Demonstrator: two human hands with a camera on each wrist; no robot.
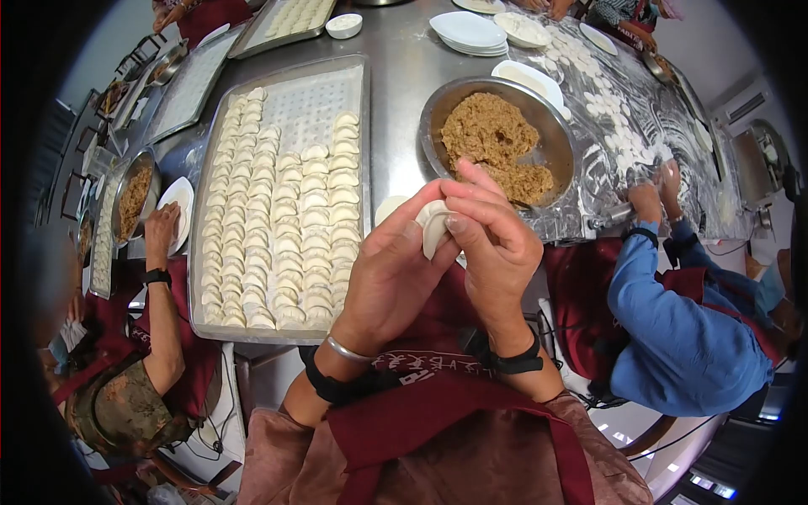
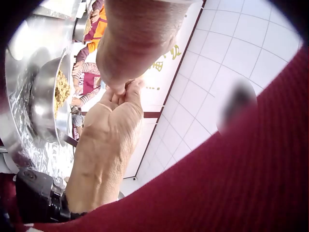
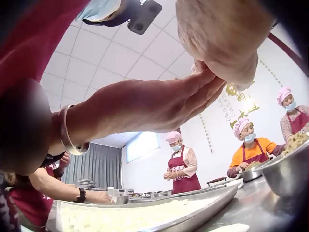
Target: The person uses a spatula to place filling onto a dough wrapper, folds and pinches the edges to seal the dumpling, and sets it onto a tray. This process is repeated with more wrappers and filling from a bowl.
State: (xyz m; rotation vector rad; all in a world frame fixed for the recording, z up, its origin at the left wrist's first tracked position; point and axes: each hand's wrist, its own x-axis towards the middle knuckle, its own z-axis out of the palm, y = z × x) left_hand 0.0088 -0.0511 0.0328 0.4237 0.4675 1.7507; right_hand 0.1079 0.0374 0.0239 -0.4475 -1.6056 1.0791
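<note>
In the head view, a folded white dumpling (image 1: 434, 225) is between both hands, close over the table's near edge. My left hand (image 1: 379, 278) cups its left side, thumb and fingers gripping it. My right hand (image 1: 498, 244) pinches its edge from the right, thumb on the dough. Both wrist views show the left hand (image 3: 145, 104) and the right hand (image 2: 108, 125) meeting at the fingertips, which hide the dumpling. Left of them stands a metal tray (image 1: 195, 278) with rows of dumplings (image 1: 286, 219). A round wrapper (image 1: 389, 208) lies partly behind the left hand.
Beyond the right hand is a steel bowl (image 1: 562, 160) of brown filling (image 1: 488, 126). White plates (image 1: 468, 32) are stacked farther back. At right, a person in blue sleeves (image 1: 673, 311) handles a rolling pin (image 1: 611, 216) near floured dough pieces (image 1: 606, 105). Another person's hand (image 1: 160, 231) works at left.
</note>
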